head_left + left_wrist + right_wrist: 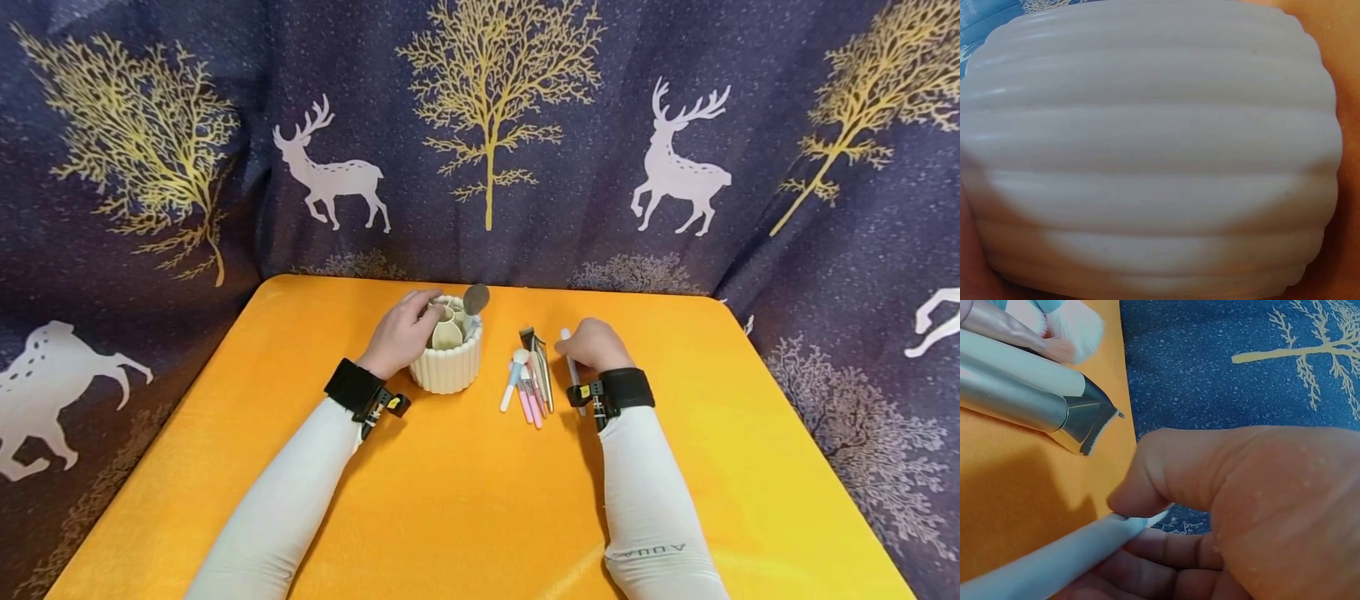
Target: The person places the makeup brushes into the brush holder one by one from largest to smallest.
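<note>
My left hand (397, 337) holds the left side of a white ribbed brush holder (445, 373), its fingers over the rim. Divided compartments show inside it, and one makeup brush with a big dark round head (476, 298) stands in its right side. In the left wrist view, the holder's fluted wall (1154, 137) fills nearly everything. My right hand (597, 344) pinches a slim white-handled makeup brush (1054, 562) near one end, between thumb and fingers. The right wrist view shows the handle slanting down to the left; its tip is mostly hidden by the hand.
Between the holder and my right hand lies a loose bunch of makeup brushes: a blue-and-white one (512, 386), pink-handled ones (533, 410) and dark-headed metallic ones (542, 367). Orange cloth covers the table (465, 517). A dark patterned curtain (525, 250) hangs behind its far edge.
</note>
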The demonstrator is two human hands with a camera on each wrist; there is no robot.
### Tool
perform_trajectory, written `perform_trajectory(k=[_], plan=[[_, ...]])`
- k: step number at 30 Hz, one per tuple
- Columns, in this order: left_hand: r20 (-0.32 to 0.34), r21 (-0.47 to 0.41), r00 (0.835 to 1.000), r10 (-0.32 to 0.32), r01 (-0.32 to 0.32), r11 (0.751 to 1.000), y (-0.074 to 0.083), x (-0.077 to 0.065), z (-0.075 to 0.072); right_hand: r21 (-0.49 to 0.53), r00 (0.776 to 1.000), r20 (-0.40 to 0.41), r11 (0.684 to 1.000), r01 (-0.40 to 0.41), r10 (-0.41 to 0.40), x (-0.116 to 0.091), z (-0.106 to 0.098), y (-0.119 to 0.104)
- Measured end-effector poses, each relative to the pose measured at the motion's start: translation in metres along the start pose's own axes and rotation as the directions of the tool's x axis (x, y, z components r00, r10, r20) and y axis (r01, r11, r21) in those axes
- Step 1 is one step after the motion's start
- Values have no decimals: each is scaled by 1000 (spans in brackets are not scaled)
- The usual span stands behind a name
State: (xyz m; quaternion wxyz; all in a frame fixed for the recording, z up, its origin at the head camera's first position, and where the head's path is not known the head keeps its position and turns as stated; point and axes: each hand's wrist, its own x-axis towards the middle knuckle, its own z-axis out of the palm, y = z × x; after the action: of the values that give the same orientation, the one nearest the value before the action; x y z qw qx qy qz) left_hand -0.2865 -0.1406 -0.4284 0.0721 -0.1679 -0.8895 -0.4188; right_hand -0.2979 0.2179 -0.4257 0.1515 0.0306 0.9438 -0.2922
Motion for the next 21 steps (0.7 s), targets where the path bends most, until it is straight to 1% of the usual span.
perform_trajectory(k=[7,11,13,16,21], plan=[[-9,1,1000,0,0,1000,0,0,0,15,993,-118,1000,12,-10,3,0,0],[-6,-1,1000,-6,6,1000,1,-1,-1,28,976,-214,999,42,-35,5,-1,0],[-2,-3,1000,-10,10,1000,2,-1,-1,53,963,-265,997,59,-43,5,-2,0],[-1,-7,1000,-14,14,1000,2,-1,-1,94,936,-348,992,89,-51,6,-1,-1],[3,-6,1000,-18,18,1000,2,-1,-1,151,871,-485,975,164,-71,5,3,-5]])
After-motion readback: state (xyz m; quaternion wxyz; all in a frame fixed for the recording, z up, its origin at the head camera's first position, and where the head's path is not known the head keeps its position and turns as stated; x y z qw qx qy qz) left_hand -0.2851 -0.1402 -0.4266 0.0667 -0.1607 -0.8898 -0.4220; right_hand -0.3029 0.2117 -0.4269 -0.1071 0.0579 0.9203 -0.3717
